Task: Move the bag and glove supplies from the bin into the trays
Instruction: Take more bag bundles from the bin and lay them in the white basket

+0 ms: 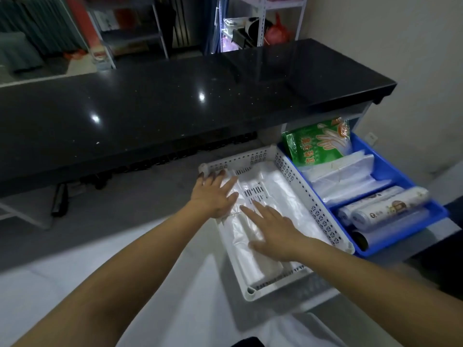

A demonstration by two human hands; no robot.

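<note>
Head view: both hands lie flat, fingers spread and gripping nothing, on the clear plastic bags in the white perforated tray; the left hand is at the far-left corner, the right hand nearer the middle, and the bag stack's long axis runs from the near end of the tray to the far end. The remaining supplies sit in the blue bin touching the tray's right wall: a green glove packet upright at the far end, folded bags mid-bin, rolls nearest. Judgement: everything left lies to the right of both hands, so the right hand is better placed to reach across the wall.
</note>
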